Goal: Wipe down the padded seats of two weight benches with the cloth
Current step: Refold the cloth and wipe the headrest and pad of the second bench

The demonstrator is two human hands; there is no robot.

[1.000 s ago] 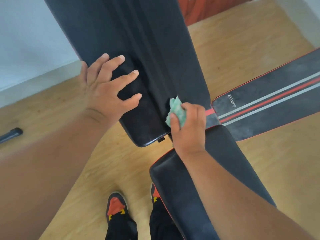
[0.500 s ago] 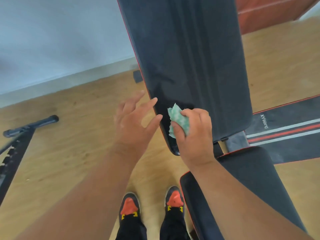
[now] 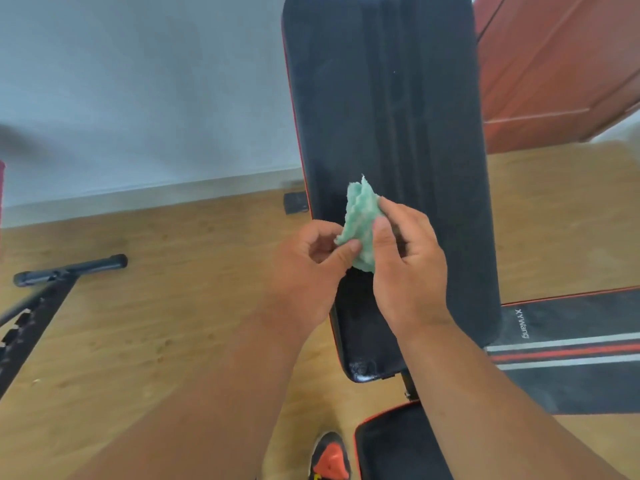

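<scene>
A long black padded bench back (image 3: 384, 109) with a red edge runs up the middle of the view. Its separate seat pad (image 3: 398, 448) shows at the bottom, partly hidden by my right forearm. A small crumpled green cloth (image 3: 360, 220) is held above the lower part of the back pad. My right hand (image 3: 408, 268) pinches the cloth from the right and my left hand (image 3: 308, 268) pinches its lower left corner. A second black bench pad (image 3: 575, 355) with red and grey stripes lies at the right.
Wooden floor (image 3: 156, 323) surrounds the benches. A black metal frame with a crossbar (image 3: 69, 271) lies on the floor at the left. A pale wall with a skirting board is behind, and red-brown furniture (image 3: 554, 71) stands at the top right. My shoe (image 3: 329, 459) is by the seat.
My left hand has come in from beside the pad and taken hold of the cloth. Both hands have lifted with the cloth up along the back pad. The view has tilted upward.
</scene>
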